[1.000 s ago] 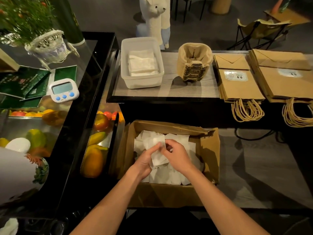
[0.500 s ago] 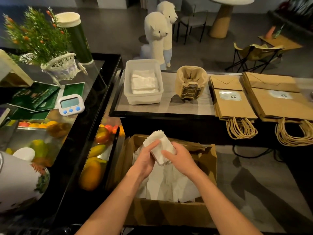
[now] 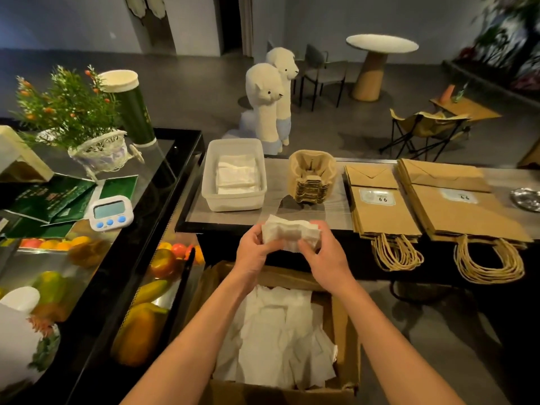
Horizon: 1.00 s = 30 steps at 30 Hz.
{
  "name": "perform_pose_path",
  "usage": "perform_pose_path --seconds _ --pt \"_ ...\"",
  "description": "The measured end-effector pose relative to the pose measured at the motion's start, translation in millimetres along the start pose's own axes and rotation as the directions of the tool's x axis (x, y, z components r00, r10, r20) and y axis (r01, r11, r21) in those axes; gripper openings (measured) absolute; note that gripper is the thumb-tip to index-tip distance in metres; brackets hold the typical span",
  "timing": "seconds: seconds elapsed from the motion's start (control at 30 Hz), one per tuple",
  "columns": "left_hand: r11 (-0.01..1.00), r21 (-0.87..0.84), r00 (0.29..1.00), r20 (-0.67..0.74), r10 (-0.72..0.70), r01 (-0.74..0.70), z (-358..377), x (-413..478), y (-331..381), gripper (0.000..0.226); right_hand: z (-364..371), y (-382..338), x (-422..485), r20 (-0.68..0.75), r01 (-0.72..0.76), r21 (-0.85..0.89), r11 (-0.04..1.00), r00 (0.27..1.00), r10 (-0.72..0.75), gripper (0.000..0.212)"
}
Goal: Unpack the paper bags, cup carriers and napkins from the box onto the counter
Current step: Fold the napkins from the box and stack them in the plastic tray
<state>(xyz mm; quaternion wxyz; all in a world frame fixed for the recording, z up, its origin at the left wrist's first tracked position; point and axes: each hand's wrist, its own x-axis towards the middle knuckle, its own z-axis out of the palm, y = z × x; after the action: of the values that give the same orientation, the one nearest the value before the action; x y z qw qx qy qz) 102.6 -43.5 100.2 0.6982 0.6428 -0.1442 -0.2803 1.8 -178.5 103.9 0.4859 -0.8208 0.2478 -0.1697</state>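
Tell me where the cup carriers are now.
Head view, centre: the cup carriers stand stacked on the counter, between the napkin tub at left and the paper bags.

The napkins are showing plain white and the cardboard box plain brown. On the far side, tan cup carriers and brown paper bags with white labels are lying on a grey wood-grain counter edged black. On the left, a white timer is showing blue buttons.
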Motion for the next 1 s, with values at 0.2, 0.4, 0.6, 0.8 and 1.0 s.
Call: perform_pose_path --seconds 0.2,0.4,0.6,0.8,1.0 --pt "0.970 0.164 0.983 0.050 0.175 -0.180 15.8 33.8 26.1 0.042 -20.7 -7.6 34.6 -0.078 0.217 -0.274 0.937 0.966 -0.246 0.041" --pt "0.902 0.391 0.982 0.119 0.148 -0.184 14.8 60.5 10.9 0.068 -19.1 15.0 55.6 0.013 0.152 -0.249 0.956 0.988 -0.154 0.060" --pt "0.872 0.444 0.978 0.114 0.175 -0.208 21.8 66.6 3.0 0.058 -12.3 29.8 58.9 -0.048 0.087 -0.121 0.989 0.994 -0.093 0.072" --pt "0.940 0.271 0.978 0.047 0.202 -0.207 27.2 67.3 10.4 0.050 -18.2 28.1 70.8 -0.068 0.161 -0.051 0.986 0.984 -0.165 0.058" --pt "0.944 0.258 0.978 0.040 0.203 -0.207 31.3 70.5 12.1 0.048 -16.3 34.8 72.6 -0.083 0.242 -0.135 0.961 0.964 -0.254 0.059"
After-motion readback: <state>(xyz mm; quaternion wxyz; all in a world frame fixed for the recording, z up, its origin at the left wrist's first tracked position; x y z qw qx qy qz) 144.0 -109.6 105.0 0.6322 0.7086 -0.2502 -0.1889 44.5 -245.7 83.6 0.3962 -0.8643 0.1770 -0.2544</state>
